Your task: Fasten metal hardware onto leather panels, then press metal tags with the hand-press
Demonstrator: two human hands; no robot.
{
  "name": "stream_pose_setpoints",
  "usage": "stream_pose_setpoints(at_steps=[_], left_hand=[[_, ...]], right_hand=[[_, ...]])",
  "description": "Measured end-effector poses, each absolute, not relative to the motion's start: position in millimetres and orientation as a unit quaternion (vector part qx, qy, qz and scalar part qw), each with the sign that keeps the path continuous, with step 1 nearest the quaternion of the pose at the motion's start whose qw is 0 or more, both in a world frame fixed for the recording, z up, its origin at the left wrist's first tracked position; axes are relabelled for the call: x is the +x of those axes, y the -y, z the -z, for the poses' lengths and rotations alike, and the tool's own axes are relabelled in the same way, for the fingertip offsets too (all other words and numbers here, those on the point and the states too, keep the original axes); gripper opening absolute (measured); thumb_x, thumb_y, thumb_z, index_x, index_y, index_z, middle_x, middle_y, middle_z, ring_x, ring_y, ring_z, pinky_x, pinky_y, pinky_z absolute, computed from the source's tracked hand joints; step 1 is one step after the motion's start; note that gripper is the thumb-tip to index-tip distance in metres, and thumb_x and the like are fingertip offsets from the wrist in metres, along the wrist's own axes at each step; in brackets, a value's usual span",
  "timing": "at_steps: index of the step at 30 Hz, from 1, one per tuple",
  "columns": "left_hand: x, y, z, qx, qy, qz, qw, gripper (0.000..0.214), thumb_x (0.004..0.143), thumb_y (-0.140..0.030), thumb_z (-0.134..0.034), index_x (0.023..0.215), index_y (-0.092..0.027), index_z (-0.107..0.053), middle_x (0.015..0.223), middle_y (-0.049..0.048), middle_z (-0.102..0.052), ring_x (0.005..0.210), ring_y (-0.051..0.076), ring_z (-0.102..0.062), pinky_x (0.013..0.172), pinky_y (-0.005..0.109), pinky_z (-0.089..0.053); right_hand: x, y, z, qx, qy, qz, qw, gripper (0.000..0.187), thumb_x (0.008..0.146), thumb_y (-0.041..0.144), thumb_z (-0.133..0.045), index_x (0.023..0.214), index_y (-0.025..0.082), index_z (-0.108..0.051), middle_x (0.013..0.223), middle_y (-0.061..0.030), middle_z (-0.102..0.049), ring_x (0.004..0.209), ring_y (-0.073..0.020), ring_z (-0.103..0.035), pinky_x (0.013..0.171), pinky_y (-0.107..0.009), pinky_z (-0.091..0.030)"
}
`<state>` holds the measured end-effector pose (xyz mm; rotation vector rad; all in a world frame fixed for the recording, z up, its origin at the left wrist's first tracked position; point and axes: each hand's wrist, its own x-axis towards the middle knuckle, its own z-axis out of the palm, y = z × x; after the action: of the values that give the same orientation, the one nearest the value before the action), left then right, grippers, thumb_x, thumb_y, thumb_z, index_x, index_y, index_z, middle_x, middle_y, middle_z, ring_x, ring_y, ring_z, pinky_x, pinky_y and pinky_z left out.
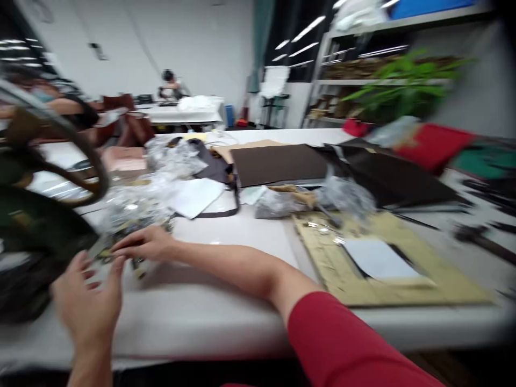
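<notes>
My left hand (89,303) is at the lower left, its thumb and fingers apart, beside the dark green body of a machine with a curved metal wheel rim (94,166). My right arm, in a red sleeve, reaches across the white table. At its end, my right hand (151,243) points left, thumb and fingertips drawn together close to my left thumb; anything between them is too blurred to make out. Just beyond and under the right hand lies a heap of small brassy and dark metal parts (139,228) in clear plastic bags (129,203).
A white sheet (197,194) and a dark brown panel (278,164) lie farther back. On the right, a tan board (447,279) bears a white card (381,259), with a hammer-like tool (484,239) beyond. Other people sit at the back and far left.
</notes>
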<state>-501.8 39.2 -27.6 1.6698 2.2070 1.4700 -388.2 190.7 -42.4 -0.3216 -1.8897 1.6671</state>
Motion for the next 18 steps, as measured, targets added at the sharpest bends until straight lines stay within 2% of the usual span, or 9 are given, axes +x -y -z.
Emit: stream_pose_setpoints(at_steps=[1,2,4,6,10,12,15,18], left_hand=[[-504,-31,33,0.469,-0.721,-0.508,0.038,0.063,0.088,-0.05,-0.068,0.144,-0.024,-0.052,0.112,0.0126,-0.069,0.097,0.034,-0.067,0.07,0.046,-0.06],[-503,-25,37,0.452,-0.703,-0.538,0.112,0.049,0.088,-0.051,-0.067,0.127,-0.021,-0.065,0.096,0.0092,-0.072,0.079,0.026,-0.068,0.063,0.039,-0.059],[-496,-24,40,0.404,-0.653,-0.613,0.188,0.038,0.086,-0.053,-0.069,0.096,-0.017,-0.073,0.078,0.0054,-0.07,0.061,0.017,-0.062,0.056,0.03,-0.054],[-493,-28,40,0.381,-0.635,-0.645,0.188,0.036,0.086,-0.052,-0.07,0.092,-0.016,-0.073,0.078,0.0044,-0.071,0.061,0.014,-0.062,0.058,0.026,-0.055],[-499,-18,37,0.366,-0.614,-0.678,0.173,0.037,0.091,-0.051,-0.066,0.103,-0.017,-0.073,0.082,0.0052,-0.074,0.064,0.014,-0.065,0.06,0.027,-0.056],[-513,-3,36,0.372,-0.632,-0.668,0.122,0.035,0.095,-0.049,-0.062,0.104,-0.018,-0.074,0.087,0.0063,-0.075,0.069,0.015,-0.067,0.065,0.028,-0.058],[-559,17,33,0.37,-0.688,-0.62,-0.069,0.031,0.099,-0.045,-0.058,0.108,-0.021,-0.075,0.101,0.008,-0.076,0.089,0.02,-0.07,0.083,0.034,-0.059],[-618,24,29,0.387,-0.707,-0.544,-0.232,0.029,0.099,-0.04,-0.059,0.111,-0.021,-0.076,0.109,0.0092,-0.076,0.103,0.023,-0.068,0.098,0.041,-0.055]], right_hand=[[-390,-182,40,-0.11,0.706,-0.631,0.302,0.021,0.081,0.037,-0.079,0.098,0.025,-0.082,0.092,0.0059,-0.079,0.087,-0.0133,-0.07,0.08,-0.019,-0.051],[-390,-173,36,-0.104,0.708,-0.624,0.313,0.027,0.082,0.039,-0.077,0.101,0.021,-0.082,0.095,0.0003,-0.079,0.085,-0.0154,-0.07,0.078,-0.022,-0.052],[-389,-161,31,-0.116,0.726,-0.601,0.314,0.032,0.082,0.041,-0.075,0.102,0.017,-0.082,0.093,-0.005,-0.079,0.083,-0.0187,-0.07,0.076,-0.026,-0.053],[-389,-155,28,-0.128,0.74,-0.585,0.306,0.034,0.084,0.043,-0.074,0.102,0.016,-0.082,0.092,-0.0071,-0.079,0.081,-0.0206,-0.071,0.074,-0.029,-0.055],[-392,-147,28,-0.143,0.748,-0.586,0.277,0.04,0.088,0.048,-0.069,0.11,0.017,-0.08,0.093,-0.0087,-0.078,0.082,-0.0229,-0.073,0.075,-0.033,-0.058],[-391,-142,29,-0.163,0.762,-0.567,0.267,0.043,0.091,0.049,-0.065,0.116,0.017,-0.078,0.093,-0.0094,-0.078,0.085,-0.0242,-0.073,0.073,-0.034,-0.058],[-391,-138,32,-0.183,0.803,-0.519,0.228,0.043,0.092,0.046,-0.061,0.119,0.016,-0.077,0.095,-0.0104,-0.078,0.084,-0.0247,-0.073,0.073,-0.035,-0.056],[-391,-141,32,-0.186,0.833,-0.495,0.166,0.04,0.093,0.042,-0.059,0.116,0.015,-0.078,0.087,-0.0096,-0.078,0.081,-0.0246,-0.073,0.076,-0.036,-0.054]])
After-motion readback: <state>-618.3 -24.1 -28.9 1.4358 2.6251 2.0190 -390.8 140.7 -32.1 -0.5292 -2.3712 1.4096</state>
